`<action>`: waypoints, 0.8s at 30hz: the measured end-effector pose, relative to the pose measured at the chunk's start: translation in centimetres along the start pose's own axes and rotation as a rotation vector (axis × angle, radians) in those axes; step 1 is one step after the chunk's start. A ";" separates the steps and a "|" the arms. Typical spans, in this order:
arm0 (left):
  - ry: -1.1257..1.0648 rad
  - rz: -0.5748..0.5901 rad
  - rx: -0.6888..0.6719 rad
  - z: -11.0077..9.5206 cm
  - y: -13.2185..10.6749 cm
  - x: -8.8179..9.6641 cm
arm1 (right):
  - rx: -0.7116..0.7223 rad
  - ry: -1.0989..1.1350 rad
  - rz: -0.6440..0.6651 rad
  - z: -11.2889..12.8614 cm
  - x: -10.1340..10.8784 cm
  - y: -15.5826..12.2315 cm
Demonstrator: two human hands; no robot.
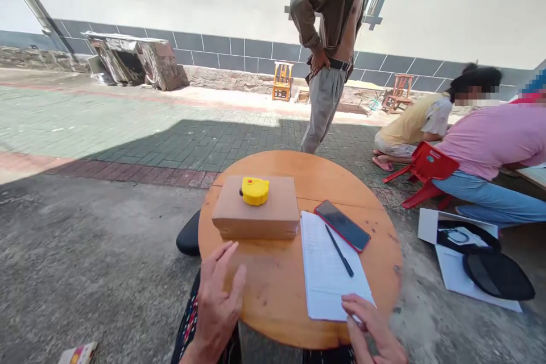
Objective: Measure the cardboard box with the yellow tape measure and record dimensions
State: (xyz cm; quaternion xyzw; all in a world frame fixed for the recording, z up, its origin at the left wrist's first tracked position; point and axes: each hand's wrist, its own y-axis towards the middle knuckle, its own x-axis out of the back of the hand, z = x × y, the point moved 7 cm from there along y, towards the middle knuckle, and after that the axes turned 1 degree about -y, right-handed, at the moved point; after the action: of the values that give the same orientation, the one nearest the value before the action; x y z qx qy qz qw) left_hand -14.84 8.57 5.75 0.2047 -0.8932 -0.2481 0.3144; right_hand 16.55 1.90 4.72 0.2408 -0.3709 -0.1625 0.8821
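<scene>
My left hand [219, 296] is open over the near left edge of the round wooden table [273, 287], fingers apart, just short of a closed cardboard box [256, 224]. On top of that box lies a yellow tape measure [255, 190] with a red button. My right hand [371, 327] is at the near right edge, fingers apart, its fingertips at the lower corner of a stack of white paper [324, 290]. A black pen [340, 251] rests across the sheets. Partly over their upper right edge lies a phone [343, 226] with a red rim.
A person [330, 40] stands beyond the table. On the right, people sit low, one on a red plastic chair [430, 168]. An open white box [452, 233] and a dark oval pad [498, 276] lie on the ground. Wooden chairs [282, 81] stand by the wall.
</scene>
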 end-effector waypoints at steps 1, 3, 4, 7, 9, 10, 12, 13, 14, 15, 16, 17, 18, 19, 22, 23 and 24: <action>-0.033 -0.058 0.086 1.5 1.6 0.9 | 0.040 0.008 0.033 0.7 -0.5 2.0; -0.134 -0.080 0.277 4.4 4.3 1.4 | 0.089 0.026 0.055 2.5 -1.6 6.4; -0.195 -0.066 0.368 5.6 5.4 1.3 | 0.101 0.044 0.043 3.5 -2.2 8.7; -0.363 0.009 0.537 7.7 7.8 -0.2 | 0.150 0.075 0.115 7.1 -5.8 15.1; -0.448 0.043 0.584 8.2 8.8 -1.2 | 0.188 0.066 0.197 9.6 -9.0 18.5; -0.480 0.055 0.600 8.3 9.2 -1.7 | 0.208 0.056 0.252 10.6 -10.7 19.8; -0.514 0.066 0.619 8.4 9.7 -2.4 | 0.237 0.011 0.366 12.2 -14.1 21.6; -0.521 0.069 0.622 8.4 9.9 -2.7 | 0.242 -0.014 0.416 12.6 -15.5 22.1; -0.523 0.073 0.623 8.4 10.0 -2.9 | 0.248 -0.036 0.455 13.0 -16.7 22.5; -0.530 0.081 0.620 8.3 10.0 -3.1 | 0.253 -0.044 0.480 13.1 -17.5 22.7; -0.548 0.093 0.617 8.1 10.0 -3.3 | 0.249 -0.030 0.488 13.1 -17.9 22.8; -0.573 0.105 0.614 7.9 10.0 -3.5 | 0.227 0.017 0.483 13.0 -17.9 22.8; -0.603 0.117 0.608 7.6 9.9 -3.5 | 0.176 0.097 0.469 12.5 -17.5 22.8; -0.628 0.122 0.601 7.3 9.7 -3.5 | 0.098 0.207 0.448 11.8 -16.9 22.7; -0.647 0.086 0.593 6.5 8.8 -2.8 | -0.185 0.575 0.309 8.6 -13.9 22.2; -0.646 0.065 0.595 6.3 8.4 -2.5 | -0.244 0.662 0.239 7.5 -12.7 21.9; -0.651 0.046 0.598 6.1 8.0 -2.2 | -0.281 0.722 0.164 6.5 -11.5 21.6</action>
State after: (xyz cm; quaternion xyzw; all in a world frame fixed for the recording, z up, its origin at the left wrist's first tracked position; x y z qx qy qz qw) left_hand -19.00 18.02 5.13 0.1781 -0.9824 -0.0234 -0.0510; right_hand 6.37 23.21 13.83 0.1291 -0.0292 -0.0456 0.9902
